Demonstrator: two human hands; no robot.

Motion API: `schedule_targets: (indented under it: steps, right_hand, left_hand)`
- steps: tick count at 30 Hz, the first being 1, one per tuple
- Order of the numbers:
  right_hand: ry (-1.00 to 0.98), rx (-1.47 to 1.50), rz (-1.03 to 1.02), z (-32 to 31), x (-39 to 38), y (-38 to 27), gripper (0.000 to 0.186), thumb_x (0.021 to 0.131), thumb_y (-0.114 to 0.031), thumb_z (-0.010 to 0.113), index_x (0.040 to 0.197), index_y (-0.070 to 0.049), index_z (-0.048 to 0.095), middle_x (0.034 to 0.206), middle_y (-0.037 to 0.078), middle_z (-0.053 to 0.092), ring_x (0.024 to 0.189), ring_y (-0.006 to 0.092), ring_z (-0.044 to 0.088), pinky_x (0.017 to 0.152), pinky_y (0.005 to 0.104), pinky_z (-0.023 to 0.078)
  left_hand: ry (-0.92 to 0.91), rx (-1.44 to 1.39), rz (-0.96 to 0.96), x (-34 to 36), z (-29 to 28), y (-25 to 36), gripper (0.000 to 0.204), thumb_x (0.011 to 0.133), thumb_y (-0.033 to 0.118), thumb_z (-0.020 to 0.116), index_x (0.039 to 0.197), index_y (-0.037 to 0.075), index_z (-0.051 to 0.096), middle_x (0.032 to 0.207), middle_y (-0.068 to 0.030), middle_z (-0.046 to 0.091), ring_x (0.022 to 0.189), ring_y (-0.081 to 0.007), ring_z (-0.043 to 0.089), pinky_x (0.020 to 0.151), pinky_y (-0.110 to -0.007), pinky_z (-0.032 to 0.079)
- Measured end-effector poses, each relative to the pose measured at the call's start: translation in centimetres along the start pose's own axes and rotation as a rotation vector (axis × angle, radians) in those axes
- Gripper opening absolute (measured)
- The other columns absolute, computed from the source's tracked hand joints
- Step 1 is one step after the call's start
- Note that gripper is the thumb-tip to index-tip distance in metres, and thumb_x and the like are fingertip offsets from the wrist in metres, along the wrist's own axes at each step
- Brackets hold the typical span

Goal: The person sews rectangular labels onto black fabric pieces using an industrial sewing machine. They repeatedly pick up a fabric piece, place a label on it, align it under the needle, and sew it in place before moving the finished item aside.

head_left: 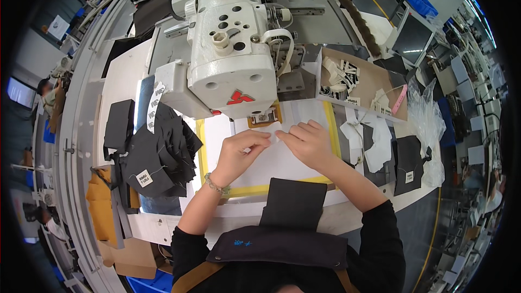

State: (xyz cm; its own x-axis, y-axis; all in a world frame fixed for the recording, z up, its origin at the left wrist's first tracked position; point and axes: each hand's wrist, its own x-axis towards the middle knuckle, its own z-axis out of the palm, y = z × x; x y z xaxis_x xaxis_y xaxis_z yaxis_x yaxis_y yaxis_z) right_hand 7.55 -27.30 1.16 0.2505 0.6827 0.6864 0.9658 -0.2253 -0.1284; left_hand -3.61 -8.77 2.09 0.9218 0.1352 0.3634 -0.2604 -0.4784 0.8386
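Observation:
Under the head of a white industrial sewing machine (233,76), my two hands meet fingertip to fingertip. My left hand (241,153) is closed in a pinch, a beaded bracelet on its wrist. My right hand (309,144) pinches from the other side, its outer fingers curled. Between them is a small white piece (274,129), perhaps a label; its details are too small to tell. Just behind the fingertips sits the machine's brass-coloured clamp frame (265,116). Below the hands lies a white work sheet (255,171) edged in yellow tape. A black fabric piece (293,204) lies at the table's near edge.
A pile of black fabric pieces (163,154), one with a white label, fans out on the left. At the right stand a cardboard box (363,68) of printed labels, white scraps (378,149), a labelled black piece (407,157) and clear plastic (431,130).

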Motion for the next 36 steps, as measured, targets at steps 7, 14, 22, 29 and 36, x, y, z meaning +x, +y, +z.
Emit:
schedule_targets:
  steps: [7, 14, 22, 29, 36]
  right_hand:
    - [-0.159, -0.066, -0.04, 2.1, -1.8, 1.0, 0.014, 0.069, -0.013, 0.064, 0.083, -0.012, 0.064, 0.076, -0.002, 0.051, 0.073, 0.0145, 0.055, 0.064, 0.0297, 0.038]
    - [-0.286, -0.111, 0.033, 1.2, -1.7, 0.6, 0.037, 0.08, -0.037, 0.07, 0.108, -0.013, 0.068, 0.091, 0.003, 0.053, 0.086, 0.0191, 0.053, 0.072, 0.0346, 0.039]
    - [-0.311, -0.18, 0.062, 1.2, -1.8, 0.5, 0.046, 0.083, -0.045, 0.067, 0.121, -0.019, 0.065, 0.097, 0.005, 0.052, 0.087, 0.0208, 0.051, 0.074, 0.0353, 0.037]
    - [-0.331, -0.173, 0.121, 1.8, -1.8, 0.6, 0.042, 0.085, -0.044, 0.066, 0.12, -0.02, 0.065, 0.097, 0.006, 0.052, 0.088, 0.0224, 0.051, 0.074, 0.0362, 0.036]
    - [-0.352, -0.201, 0.138, 2.0, -1.8, 1.0, 0.04, 0.085, -0.045, 0.066, 0.117, -0.021, 0.066, 0.099, 0.007, 0.051, 0.091, 0.0239, 0.05, 0.075, 0.0376, 0.037]
  left_hand:
    - [-0.307, 0.391, 0.262, -1.0, -0.3, -2.5, 0.026, 0.083, 0.011, 0.072, 0.108, 0.005, 0.07, 0.12, -0.0076, 0.068, 0.099, -0.0243, 0.068, 0.088, -0.035, 0.056]
    - [-0.423, 0.614, 0.266, -1.1, -0.5, -3.4, 0.066, 0.085, 0.031, 0.07, 0.14, 0.001, 0.047, 0.14, -0.0155, 0.052, 0.126, -0.0301, 0.052, 0.11, -0.043, 0.04]
    - [-0.442, 0.768, 0.264, -0.9, -0.4, -4.2, 0.083, 0.088, 0.052, 0.06, 0.143, -0.005, 0.039, 0.141, -0.0198, 0.049, 0.135, -0.0321, 0.044, 0.116, -0.046, 0.03]
    - [-0.478, 0.731, 0.182, -0.6, -0.1, -4.2, 0.089, 0.087, 0.054, 0.061, 0.147, -0.004, 0.032, 0.154, -0.0213, 0.031, 0.144, -0.0341, 0.029, 0.118, -0.046, 0.024]
    - [-0.443, 0.697, 0.136, -0.8, 0.9, -3.7, 0.09, 0.088, 0.054, 0.06, 0.147, -0.007, 0.03, 0.153, -0.0243, 0.031, 0.146, -0.0347, 0.025, 0.12, -0.046, 0.02]
